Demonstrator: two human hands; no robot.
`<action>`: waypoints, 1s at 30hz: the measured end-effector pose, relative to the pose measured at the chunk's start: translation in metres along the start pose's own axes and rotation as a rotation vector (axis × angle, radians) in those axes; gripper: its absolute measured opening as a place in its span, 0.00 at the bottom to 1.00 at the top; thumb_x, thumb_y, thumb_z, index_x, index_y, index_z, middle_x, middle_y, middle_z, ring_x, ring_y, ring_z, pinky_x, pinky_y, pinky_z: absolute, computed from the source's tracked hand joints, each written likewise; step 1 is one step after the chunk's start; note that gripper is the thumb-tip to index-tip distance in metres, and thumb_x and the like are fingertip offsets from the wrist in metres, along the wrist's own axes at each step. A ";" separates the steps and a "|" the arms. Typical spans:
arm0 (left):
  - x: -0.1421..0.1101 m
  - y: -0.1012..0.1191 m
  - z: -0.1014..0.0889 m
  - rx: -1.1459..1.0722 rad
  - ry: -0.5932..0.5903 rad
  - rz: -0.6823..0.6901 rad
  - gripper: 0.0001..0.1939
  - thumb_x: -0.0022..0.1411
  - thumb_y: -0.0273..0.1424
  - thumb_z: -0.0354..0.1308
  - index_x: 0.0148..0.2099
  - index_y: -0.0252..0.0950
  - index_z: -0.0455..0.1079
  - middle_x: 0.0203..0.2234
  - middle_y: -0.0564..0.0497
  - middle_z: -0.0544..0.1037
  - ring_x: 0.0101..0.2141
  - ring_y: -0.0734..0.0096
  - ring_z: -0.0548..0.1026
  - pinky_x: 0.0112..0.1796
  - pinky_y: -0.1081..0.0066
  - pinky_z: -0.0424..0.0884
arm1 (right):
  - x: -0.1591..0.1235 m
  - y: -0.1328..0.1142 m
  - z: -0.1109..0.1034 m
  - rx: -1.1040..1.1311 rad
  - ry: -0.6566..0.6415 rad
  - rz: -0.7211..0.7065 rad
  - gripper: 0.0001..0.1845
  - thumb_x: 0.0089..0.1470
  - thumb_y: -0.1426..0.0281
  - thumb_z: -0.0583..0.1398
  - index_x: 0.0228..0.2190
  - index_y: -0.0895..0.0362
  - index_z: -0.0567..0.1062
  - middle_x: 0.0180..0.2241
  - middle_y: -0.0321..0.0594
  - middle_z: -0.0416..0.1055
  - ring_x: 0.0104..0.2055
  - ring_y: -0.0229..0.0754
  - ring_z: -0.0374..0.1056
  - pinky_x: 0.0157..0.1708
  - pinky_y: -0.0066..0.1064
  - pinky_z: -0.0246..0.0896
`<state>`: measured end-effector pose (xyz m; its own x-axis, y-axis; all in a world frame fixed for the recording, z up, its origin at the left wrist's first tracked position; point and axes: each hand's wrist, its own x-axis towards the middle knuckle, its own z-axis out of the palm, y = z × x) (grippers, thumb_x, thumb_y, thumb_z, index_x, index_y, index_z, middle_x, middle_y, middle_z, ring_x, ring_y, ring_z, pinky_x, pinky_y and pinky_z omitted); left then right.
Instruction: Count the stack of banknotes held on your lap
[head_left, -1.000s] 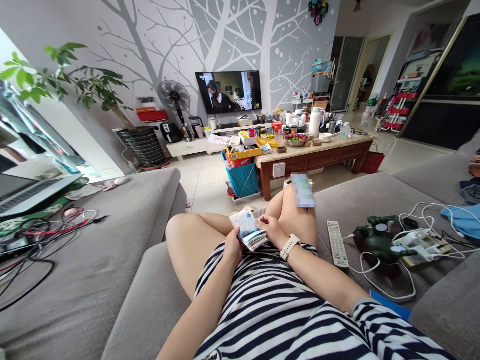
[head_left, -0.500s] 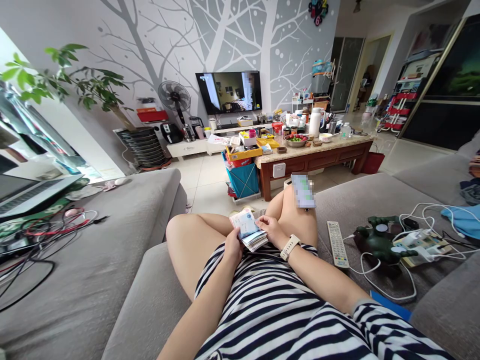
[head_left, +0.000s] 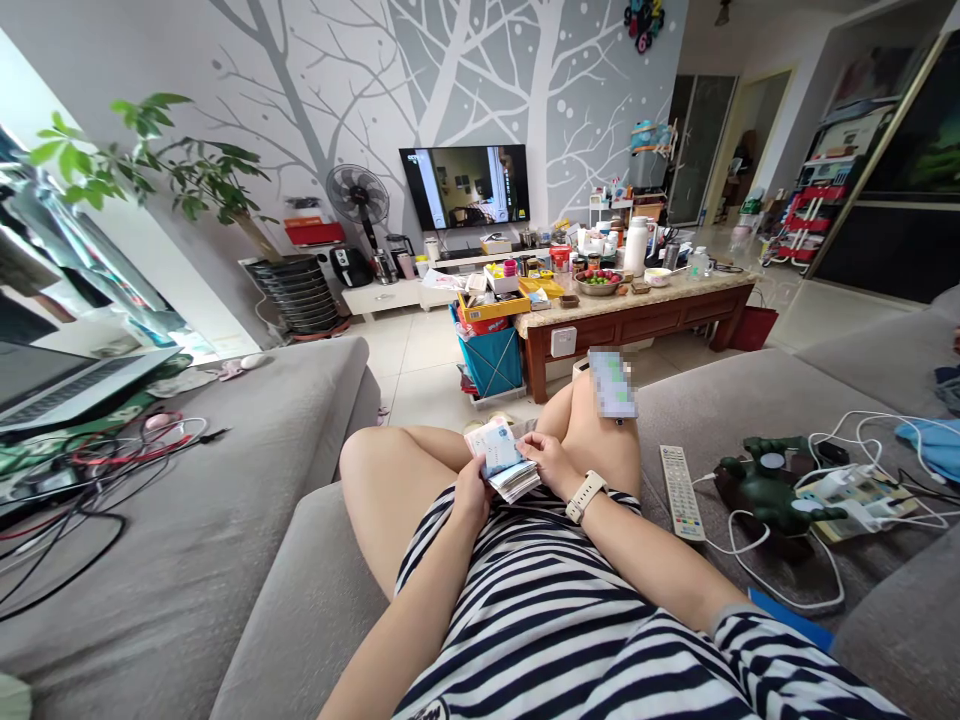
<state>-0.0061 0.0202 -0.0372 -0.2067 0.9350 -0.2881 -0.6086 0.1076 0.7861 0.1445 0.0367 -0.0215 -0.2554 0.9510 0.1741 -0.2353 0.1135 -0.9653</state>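
Note:
Over my lap I hold a folded wad of what look like banknotes [head_left: 498, 450], pale with pink and blue print, its lower part showing many layered edges. My left hand [head_left: 472, 490] grips the wad at its left side, thumb on top. On the other side my right hand [head_left: 549, 460], with a cream watch at the wrist, pinches the right edge of the notes between thumb and fingers. A phone [head_left: 613, 385] with a blurred screen rests on my right knee, beyond the right hand.
To my right on the grey sofa [head_left: 720, 390] lie a remote control [head_left: 681, 492], a dark green device [head_left: 765, 485] and a power strip [head_left: 855, 500] with white cables. Left are a laptop [head_left: 82, 385] and tangled cords [head_left: 112, 460]. Ahead stands a cluttered coffee table [head_left: 637, 320].
The view has shifted slightly, so everything sits a little further right. Both hands keep their hold on the banknotes, with hardly any visible movement.

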 end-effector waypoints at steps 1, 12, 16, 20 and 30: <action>0.000 0.000 0.000 0.001 0.003 -0.005 0.13 0.61 0.27 0.52 0.45 0.27 0.73 0.34 0.41 0.80 0.34 0.61 0.79 0.39 0.64 0.76 | 0.000 0.000 0.000 0.004 0.000 0.000 0.18 0.45 0.54 0.64 0.25 0.57 0.71 0.22 0.33 0.63 0.25 0.35 0.57 0.29 0.28 0.53; -0.007 0.005 0.004 0.001 0.045 -0.017 0.12 0.61 0.26 0.52 0.44 0.27 0.73 0.34 0.40 0.80 0.32 0.60 0.80 0.37 0.62 0.76 | -0.002 -0.001 0.003 0.030 0.009 0.028 0.19 0.44 0.54 0.63 0.25 0.57 0.70 0.22 0.33 0.63 0.26 0.36 0.57 0.28 0.29 0.52; -0.004 0.004 0.001 0.013 0.038 -0.016 0.12 0.62 0.27 0.52 0.44 0.27 0.73 0.34 0.40 0.80 0.33 0.61 0.80 0.38 0.63 0.76 | -0.002 -0.002 0.004 0.031 0.020 0.032 0.18 0.44 0.55 0.63 0.23 0.57 0.69 0.21 0.33 0.61 0.25 0.36 0.55 0.27 0.28 0.51; -0.004 0.004 0.002 0.016 0.039 -0.005 0.13 0.62 0.26 0.51 0.44 0.26 0.73 0.34 0.40 0.80 0.34 0.61 0.79 0.38 0.63 0.76 | -0.003 -0.003 0.004 0.044 0.019 0.023 0.17 0.45 0.55 0.62 0.23 0.57 0.69 0.20 0.32 0.60 0.24 0.35 0.54 0.26 0.28 0.50; -0.009 0.005 0.005 0.008 0.038 0.007 0.12 0.60 0.26 0.52 0.43 0.27 0.73 0.33 0.41 0.80 0.33 0.60 0.79 0.38 0.63 0.76 | 0.000 0.005 0.001 0.041 0.012 0.022 0.16 0.46 0.56 0.62 0.24 0.57 0.70 0.21 0.32 0.61 0.25 0.35 0.55 0.28 0.28 0.51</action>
<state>-0.0031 0.0143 -0.0282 -0.2403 0.9221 -0.3032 -0.6006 0.1041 0.7927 0.1428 0.0369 -0.0264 -0.2492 0.9567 0.1503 -0.2684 0.0809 -0.9599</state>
